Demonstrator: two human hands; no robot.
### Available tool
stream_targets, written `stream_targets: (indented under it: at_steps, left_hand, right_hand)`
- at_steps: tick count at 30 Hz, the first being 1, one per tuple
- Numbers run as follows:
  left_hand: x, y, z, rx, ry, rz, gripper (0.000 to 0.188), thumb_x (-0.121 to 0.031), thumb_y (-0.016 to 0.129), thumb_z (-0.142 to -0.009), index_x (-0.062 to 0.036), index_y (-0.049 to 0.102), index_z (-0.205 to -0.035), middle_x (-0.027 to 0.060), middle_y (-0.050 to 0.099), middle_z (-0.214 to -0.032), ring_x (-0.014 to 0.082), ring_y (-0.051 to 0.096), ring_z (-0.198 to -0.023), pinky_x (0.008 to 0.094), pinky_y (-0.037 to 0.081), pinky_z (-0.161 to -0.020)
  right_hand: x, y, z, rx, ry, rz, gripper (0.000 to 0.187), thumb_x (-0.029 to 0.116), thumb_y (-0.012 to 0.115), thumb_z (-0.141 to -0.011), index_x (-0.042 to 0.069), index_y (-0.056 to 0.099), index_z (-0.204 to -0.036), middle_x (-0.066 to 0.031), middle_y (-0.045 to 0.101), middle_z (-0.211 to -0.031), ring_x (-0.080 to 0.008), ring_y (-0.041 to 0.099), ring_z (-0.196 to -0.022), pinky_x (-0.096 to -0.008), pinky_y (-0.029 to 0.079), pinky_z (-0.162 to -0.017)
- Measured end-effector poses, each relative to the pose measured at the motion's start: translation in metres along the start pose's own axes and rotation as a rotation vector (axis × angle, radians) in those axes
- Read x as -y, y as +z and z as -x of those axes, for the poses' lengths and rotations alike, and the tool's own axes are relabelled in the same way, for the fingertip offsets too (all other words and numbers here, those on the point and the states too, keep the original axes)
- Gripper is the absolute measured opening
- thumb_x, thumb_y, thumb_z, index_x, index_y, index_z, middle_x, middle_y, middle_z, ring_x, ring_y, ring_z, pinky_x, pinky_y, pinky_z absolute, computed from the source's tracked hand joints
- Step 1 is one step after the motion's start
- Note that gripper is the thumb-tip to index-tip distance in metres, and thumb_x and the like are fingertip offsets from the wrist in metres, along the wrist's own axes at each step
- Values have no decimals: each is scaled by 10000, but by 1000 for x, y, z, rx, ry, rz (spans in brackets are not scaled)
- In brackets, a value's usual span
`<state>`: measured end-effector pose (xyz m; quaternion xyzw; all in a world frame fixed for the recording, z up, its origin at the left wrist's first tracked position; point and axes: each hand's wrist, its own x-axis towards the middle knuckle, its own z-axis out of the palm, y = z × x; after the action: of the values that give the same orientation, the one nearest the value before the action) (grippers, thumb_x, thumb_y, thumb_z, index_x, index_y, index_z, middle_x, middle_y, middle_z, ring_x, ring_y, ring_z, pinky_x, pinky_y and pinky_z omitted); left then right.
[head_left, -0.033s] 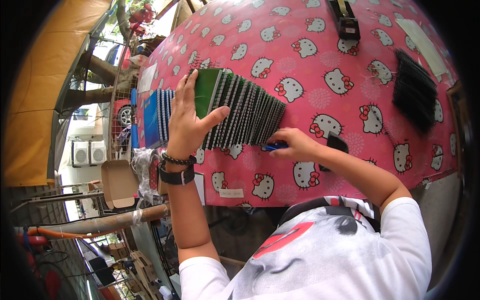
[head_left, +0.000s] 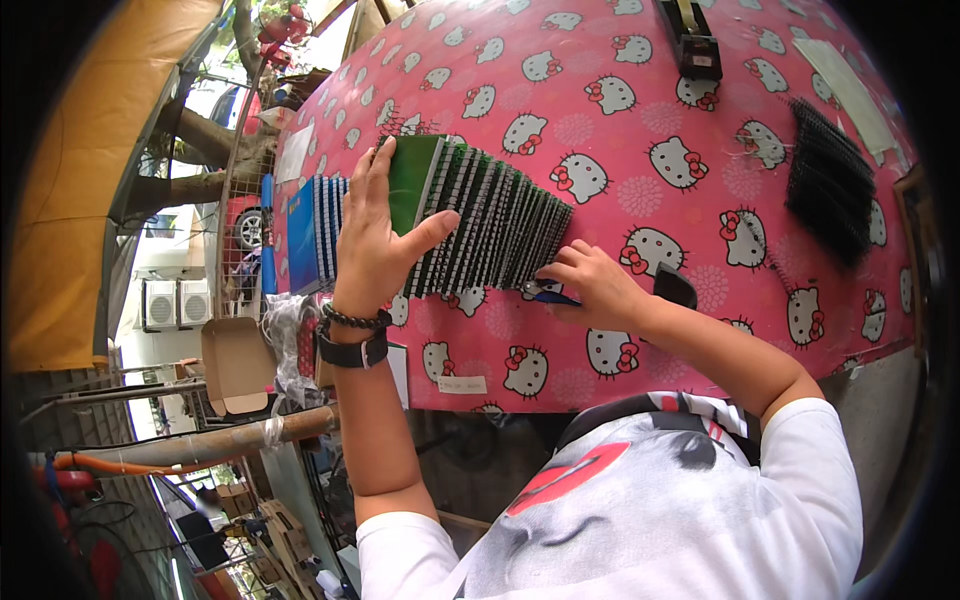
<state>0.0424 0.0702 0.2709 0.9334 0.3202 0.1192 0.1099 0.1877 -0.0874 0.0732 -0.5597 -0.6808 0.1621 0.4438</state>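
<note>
A fanned stack of spiral-bound notebooks point(head_left: 490, 220) lies on the pink cartoon-print tablecloth point(head_left: 600, 140), a green cover on top and the wire-like dark bindings facing right. My left hand point(head_left: 385, 230) rests on the green cover, fingers stretched out and thumb apart. At the stack's near right corner, my right hand point(head_left: 598, 290) holds small blue-handled pliers point(head_left: 550, 296). Their tip is close to the end of a binding; whether it touches cannot be made out. Left of my left hand is another stack of notebooks point(head_left: 303, 240) with blue covers.
A tape dispenser point(head_left: 697, 50) stands at the far side. On the right lie a bundle of black spiral coils point(head_left: 830, 190) and a pale strip point(head_left: 845, 90). A dark flat object point(head_left: 675, 286) is beside my right wrist. An opened cardboard box point(head_left: 237, 365) and clear plastic point(head_left: 292, 345) hang near the left edge.
The fingers of my right hand have loosened and lifted slightly, and the pliers' blue handles show more. My left hand and the notebooks stay in place.
</note>
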Motion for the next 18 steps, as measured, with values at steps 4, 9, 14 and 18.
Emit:
stream_targets:
  at_steps: [4, 9, 14, 18]
  left_hand:
    - [-3, 0, -4, 7, 3, -11, 926, -518, 681, -720, -28, 307, -1411, 213, 307, -1423, 323, 257, -1353, 396, 206, -1101]
    - [3, 3, -4, -26, 37, -58, 963, -589, 673, -687, -73, 307, -1412, 235, 312, -1411, 393, 338, -1278, 434, 288, -1055]
    - [4, 3, -4, -27, 35, -40, 959, -587, 673, -687, -81, 308, -1414, 234, 303, -1417, 394, 327, -1287, 436, 279, -1061]
    - [5, 3, -3, -25, 31, -54, 957, -586, 673, -689, -82, 306, -1416, 234, 299, -1420, 393, 325, -1289, 438, 277, -1062]
  right_hand:
    - [-3, -2, 1, 30, -68, 206, 375, 249, 719, -698, 88, 624, -1022, -75, 550, -923, -257, 511, -934, -369, 440, -745]
    - [-23, 0, -7, 354, 460, -764, 276, 249, 673, -770, 47, 652, -957, -111, 627, -851, -214, 593, -820, -337, 472, -698]
    - [-10, -5, -2, 302, 467, -616, 321, 281, 650, -800, 14, 647, -977, -139, 643, -844, -201, 621, -788, -345, 486, -704]
    - [-5, -3, 7, 83, 103, -132, 385, 266, 700, -733, 68, 613, -1051, -116, 570, -940, -274, 531, -946, -400, 447, -812]
